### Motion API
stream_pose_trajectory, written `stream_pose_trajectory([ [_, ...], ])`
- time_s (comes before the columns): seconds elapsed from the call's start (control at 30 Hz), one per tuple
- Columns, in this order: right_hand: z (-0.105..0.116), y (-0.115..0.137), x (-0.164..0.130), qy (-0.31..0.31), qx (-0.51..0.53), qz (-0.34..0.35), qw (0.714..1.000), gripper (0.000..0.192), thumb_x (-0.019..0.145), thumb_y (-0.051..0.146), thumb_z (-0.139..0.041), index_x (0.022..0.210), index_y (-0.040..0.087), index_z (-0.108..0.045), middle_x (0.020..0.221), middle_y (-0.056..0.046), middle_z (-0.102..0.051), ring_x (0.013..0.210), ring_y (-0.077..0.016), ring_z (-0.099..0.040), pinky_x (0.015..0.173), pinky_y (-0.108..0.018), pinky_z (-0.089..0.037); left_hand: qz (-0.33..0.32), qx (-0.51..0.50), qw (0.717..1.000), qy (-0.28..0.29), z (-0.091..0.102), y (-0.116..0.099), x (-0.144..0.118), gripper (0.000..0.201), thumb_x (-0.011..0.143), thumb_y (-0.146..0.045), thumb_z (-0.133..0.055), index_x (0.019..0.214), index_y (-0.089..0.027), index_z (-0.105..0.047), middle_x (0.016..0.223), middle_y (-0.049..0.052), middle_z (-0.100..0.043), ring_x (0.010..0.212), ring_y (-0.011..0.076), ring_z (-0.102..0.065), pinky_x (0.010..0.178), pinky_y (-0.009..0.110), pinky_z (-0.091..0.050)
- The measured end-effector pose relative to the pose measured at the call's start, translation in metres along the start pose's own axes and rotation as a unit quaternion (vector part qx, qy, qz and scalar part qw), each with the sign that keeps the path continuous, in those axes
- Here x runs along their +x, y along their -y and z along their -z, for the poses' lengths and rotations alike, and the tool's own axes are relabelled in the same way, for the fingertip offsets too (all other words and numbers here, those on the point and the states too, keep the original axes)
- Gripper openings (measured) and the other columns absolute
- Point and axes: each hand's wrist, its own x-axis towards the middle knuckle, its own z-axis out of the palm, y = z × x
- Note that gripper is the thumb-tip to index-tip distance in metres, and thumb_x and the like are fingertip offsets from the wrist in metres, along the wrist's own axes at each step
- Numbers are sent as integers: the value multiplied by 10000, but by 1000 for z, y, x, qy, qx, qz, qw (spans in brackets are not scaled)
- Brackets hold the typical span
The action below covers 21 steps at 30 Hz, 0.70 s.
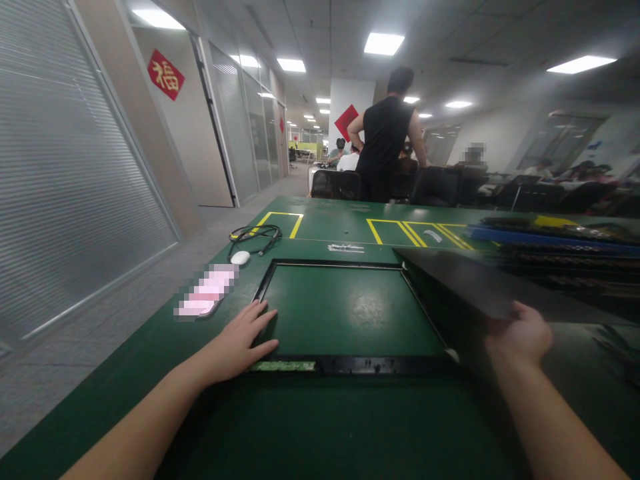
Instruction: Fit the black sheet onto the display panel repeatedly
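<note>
- Head view, looking down a long green bench (320, 427) in an open office, both bare forearms reaching in from the bottom edge.
- Centre of the frame: a thin black rectangular frame (345, 363) lying flat on the bench, green surface showing through its open middle, so nothing seated inside it yet.
- Left hand (240, 343), lower left of centre: palm down, grip spread, fingers flat and splayed on the frame's near left corner, pressing rather than pinching.
- Right hand (523, 337), lower right: grip curled around the near edge of a large dark panel (480, 287), thumb side up; fingertips hidden under the panel, so exact closure beneath cannot be told.
- Dark panel tilted, raised off the bench, its left corner hanging over the frame's right side; apart from the frame opening, not laid in.
- Judged progress: frame placed and steadied, panel lifted and brought beside it; lowering and lining up the panel over the frame left to do.
- Left of the frame: a blurred pink patch (206, 291), and above it a white mouse (241, 257) with a coiled black cable (255, 235).
- Upper right: stacked dark and blue trays (550, 240) on the bench; yellow tape outlines (400, 230) marked on the far bench surface.
- Upper centre: a person in a black top (387, 143) standing with back turned, well apart, beside seated people and black chairs.
</note>
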Motion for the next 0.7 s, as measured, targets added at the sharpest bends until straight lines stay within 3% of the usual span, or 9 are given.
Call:
stream_pose_trajectory([
  [0.7,-4,3,-21,-28,-25,-39,999,221,627,19,-562,796,161,-574,760,-5,-610,657,-152,-611,527,-272,-531,9,15,1000,14,6,-9,-1,743,881,-614,-463,1479,-173,-431,1595,147,-283,1465,356,-217,1152,530,-255],
])
